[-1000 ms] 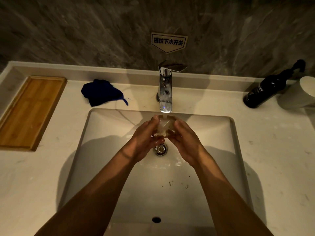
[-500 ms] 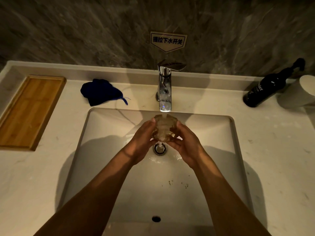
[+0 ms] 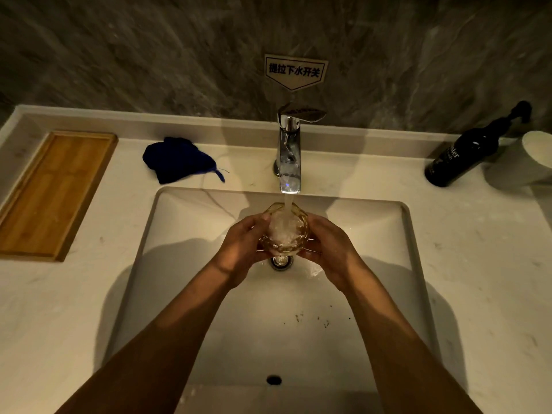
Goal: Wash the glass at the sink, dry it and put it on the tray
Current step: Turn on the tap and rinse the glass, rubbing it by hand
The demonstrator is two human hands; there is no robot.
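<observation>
A faceted amber glass (image 3: 283,231) sits between both my hands over the white sink (image 3: 185,264), its mouth turned up toward the tap. Water streams from the chrome faucet (image 3: 289,156) straight into it. My left hand (image 3: 242,249) grips the glass from the left and my right hand (image 3: 328,249) grips it from the right, fingers curled round its sides. The wooden tray (image 3: 56,192) lies on the counter at the far left. A dark blue cloth (image 3: 176,159) lies bunched behind the sink, left of the faucet.
A dark bottle (image 3: 466,150) and a white cup (image 3: 534,156) stand at the back right of the counter. The drain (image 3: 280,261) lies just below the glass. Dark specks dot the basin floor. A sign hangs on the stone wall above the faucet.
The glass has turned from mostly hidden in my fingers to mouth-up under the stream, and water now pours into it. Both hands stayed over the drain.
</observation>
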